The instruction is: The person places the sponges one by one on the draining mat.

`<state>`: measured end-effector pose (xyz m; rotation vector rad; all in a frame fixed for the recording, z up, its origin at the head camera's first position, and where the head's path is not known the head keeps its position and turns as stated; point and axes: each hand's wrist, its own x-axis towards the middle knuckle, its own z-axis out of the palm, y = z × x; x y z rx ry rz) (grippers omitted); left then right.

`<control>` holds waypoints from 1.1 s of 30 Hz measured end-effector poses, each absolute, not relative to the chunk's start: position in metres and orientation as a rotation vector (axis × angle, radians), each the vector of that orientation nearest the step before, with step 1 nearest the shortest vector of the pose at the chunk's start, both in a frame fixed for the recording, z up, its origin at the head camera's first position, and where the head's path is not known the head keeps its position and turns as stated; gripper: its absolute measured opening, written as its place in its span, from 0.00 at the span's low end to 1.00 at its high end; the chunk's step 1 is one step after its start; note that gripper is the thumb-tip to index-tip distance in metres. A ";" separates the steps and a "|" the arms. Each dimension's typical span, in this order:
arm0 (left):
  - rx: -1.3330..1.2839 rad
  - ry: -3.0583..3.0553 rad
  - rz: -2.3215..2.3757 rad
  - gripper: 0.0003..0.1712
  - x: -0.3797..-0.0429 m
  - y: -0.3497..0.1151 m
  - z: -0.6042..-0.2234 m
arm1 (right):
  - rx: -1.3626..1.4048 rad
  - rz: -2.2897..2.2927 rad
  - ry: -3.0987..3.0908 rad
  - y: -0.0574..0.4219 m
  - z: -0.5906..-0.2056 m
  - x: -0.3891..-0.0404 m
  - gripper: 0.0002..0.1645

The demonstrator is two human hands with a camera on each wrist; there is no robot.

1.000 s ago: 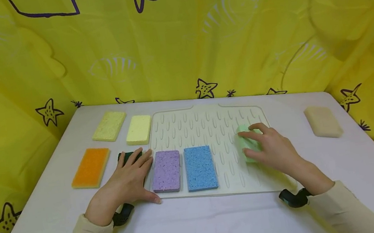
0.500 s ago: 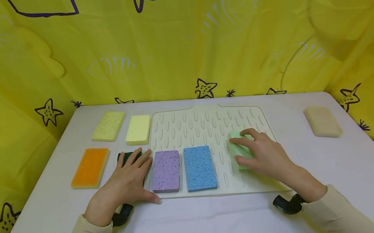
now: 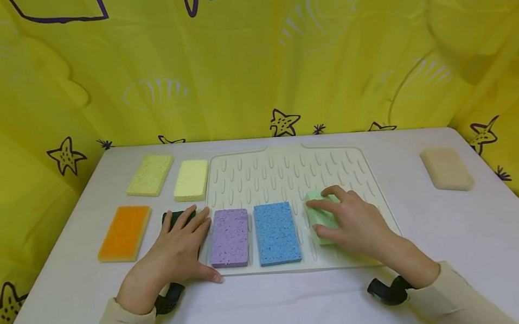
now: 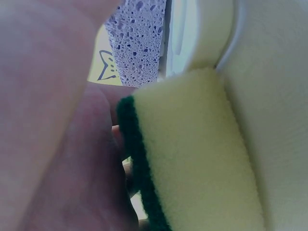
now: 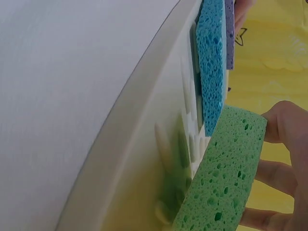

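My right hand [image 3: 357,221] grips a pale green sponge [image 3: 318,221] over the right half of a cream ribbed mat [image 3: 271,177]. In the right wrist view the green sponge [image 5: 224,168] tilts up from the mat, thumb and fingertips along its edge. My left hand [image 3: 179,247] rests with spread fingers over a sponge with a dark green scouring top [image 3: 175,217]; its yellow foam side [image 4: 192,144] fills the left wrist view. Between the hands, a purple sponge [image 3: 230,238] and a blue sponge [image 3: 276,233] lie side by side on the mat.
Left of the mat lie an orange-topped sponge [image 3: 124,233], a yellow sponge [image 3: 150,175] and a pale yellow sponge [image 3: 191,179]. A beige sponge [image 3: 447,168] sits far right on the white table [image 3: 279,312]. A patterned yellow curtain [image 3: 237,66] stands behind.
My right hand has moved left and slightly toward me with the green sponge, nearing the blue one. The left hand has stayed in place.
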<state>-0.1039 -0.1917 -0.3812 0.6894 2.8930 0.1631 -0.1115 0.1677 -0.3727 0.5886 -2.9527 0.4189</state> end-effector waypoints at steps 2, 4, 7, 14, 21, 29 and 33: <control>0.692 2.895 0.163 0.70 -0.104 -0.192 -0.381 | 0.589 0.423 -2.955 0.165 -0.373 -0.111 0.26; 0.695 2.896 0.162 0.70 -0.104 -0.192 -0.382 | 0.588 0.416 -2.963 0.163 -0.373 -0.110 0.26; 0.695 2.896 0.161 0.71 -0.105 -0.192 -0.382 | 0.586 0.396 -2.977 0.160 -0.374 -0.108 0.26; 0.698 2.902 0.165 0.71 -0.105 -0.192 -0.382 | 0.567 0.366 -2.995 0.153 -0.375 -0.104 0.26; 0.700 2.904 0.159 0.71 -0.105 -0.192 -0.382 | 0.558 0.306 -3.003 0.149 -0.375 -0.101 0.26; 0.700 2.900 0.160 0.71 -0.105 -0.192 -0.382 | 0.586 0.177 -2.965 0.144 -0.379 -0.099 0.28; 0.701 2.901 0.162 0.71 -0.105 -0.192 -0.383 | 0.608 0.117 -2.944 0.143 -0.381 -0.097 0.30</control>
